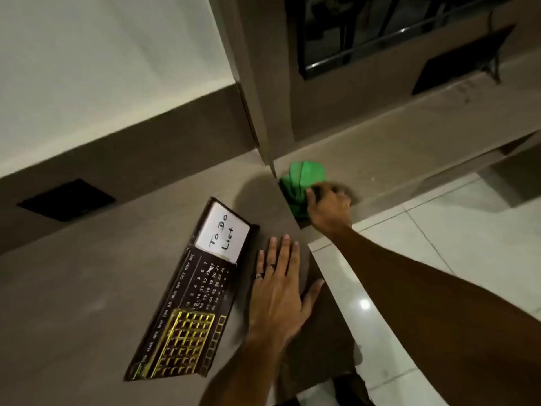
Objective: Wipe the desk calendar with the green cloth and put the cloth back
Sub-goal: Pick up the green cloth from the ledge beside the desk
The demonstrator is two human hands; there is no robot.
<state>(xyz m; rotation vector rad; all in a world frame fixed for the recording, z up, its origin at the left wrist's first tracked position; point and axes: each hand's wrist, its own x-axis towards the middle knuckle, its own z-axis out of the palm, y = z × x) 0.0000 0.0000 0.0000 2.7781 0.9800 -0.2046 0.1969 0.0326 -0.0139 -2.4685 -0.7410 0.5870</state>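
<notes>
The right hand has its grip closed on the green cloth past the bench edge. The left hand lies flat, grip released, just beside the desk calendar.

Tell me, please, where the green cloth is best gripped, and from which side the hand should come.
Probably the bunched near edge of the green cloth, approached from the open floor side. The cloth lies crumpled on the lower ledge beside a vertical panel, which blocks its far-left side. The right hand already reaches it from this side; motion blur hides whether its fingers have closed.
</notes>
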